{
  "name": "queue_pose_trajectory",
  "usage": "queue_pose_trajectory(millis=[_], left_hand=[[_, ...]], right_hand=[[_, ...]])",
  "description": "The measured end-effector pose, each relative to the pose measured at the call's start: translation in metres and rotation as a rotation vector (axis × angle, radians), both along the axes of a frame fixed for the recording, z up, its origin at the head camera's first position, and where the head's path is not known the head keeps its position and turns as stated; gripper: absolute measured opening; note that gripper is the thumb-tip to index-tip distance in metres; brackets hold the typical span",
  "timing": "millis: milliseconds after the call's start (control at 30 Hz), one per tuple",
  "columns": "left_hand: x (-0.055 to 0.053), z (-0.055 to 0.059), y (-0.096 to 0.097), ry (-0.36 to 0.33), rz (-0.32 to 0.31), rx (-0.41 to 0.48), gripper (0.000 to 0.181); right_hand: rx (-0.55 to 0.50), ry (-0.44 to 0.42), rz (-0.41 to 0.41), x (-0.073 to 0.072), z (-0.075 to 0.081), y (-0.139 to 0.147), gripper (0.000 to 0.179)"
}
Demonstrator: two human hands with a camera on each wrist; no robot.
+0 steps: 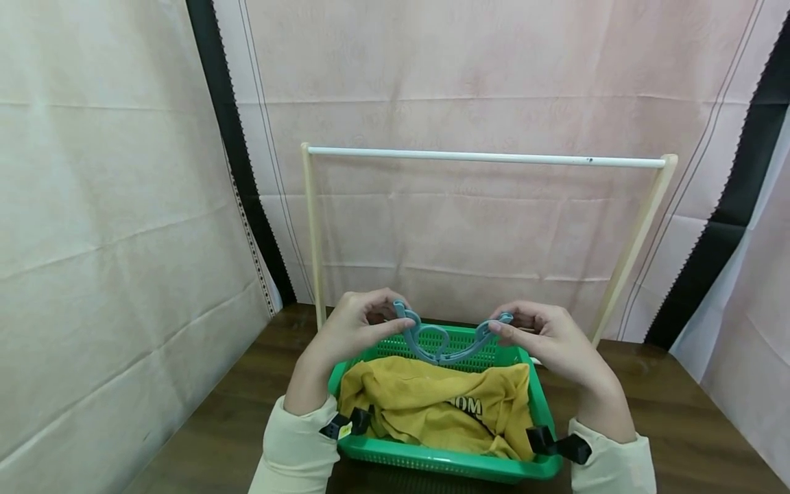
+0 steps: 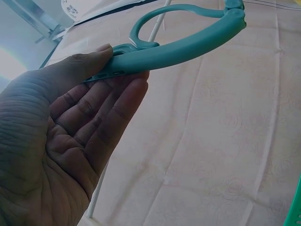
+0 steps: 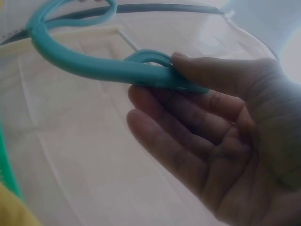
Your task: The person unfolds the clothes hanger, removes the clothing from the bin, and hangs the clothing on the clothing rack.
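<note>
Brown table (image 1: pixel 228 425) beneath a green basket (image 1: pixel 444 463), white rack (image 1: pixel 487 157) behind the basket, yellow garment (image 1: pixel 426 401) inside it, blue-green hanger (image 1: pixel 457 357) above the basket, left hand (image 1: pixel 361 326) pinching one hanger end, right hand (image 1: pixel 546 336) pinching the other

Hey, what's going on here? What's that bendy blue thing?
Someone has a blue-green thing that looks like a hanger in both hands: the left hand pinches one end and the right hand pinches the other. It is held up above a green basket, and a crumpled yellow garment with dark letters lies inside. The basket sits on a brown table, where a rack with a pale bar across the top stands too.
</note>
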State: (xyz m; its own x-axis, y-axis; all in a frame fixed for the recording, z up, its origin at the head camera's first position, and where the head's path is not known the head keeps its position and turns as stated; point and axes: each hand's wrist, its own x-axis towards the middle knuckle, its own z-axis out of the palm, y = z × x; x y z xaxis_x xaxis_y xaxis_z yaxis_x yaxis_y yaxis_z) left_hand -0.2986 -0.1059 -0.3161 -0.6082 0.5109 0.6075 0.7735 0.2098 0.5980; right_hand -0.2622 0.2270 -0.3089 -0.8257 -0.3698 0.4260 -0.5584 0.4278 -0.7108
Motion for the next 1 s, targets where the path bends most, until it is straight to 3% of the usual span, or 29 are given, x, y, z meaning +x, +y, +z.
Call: queue_pose_trajectory(millis=[400,1000], left_hand=[[0.0021,-0.0016,-0.0026,-0.029,0.012,0.016,0.009],[0.0037,0.0008,-0.0061,-0.005,0.004,0.056,0.010]], right_hand=[[-0.012,0.004,0.020,0.0008,-0.0010,0.0048,0.011],[0.021,0.001,0.035,0.0021,-0.0008,0.0062,0.009]])
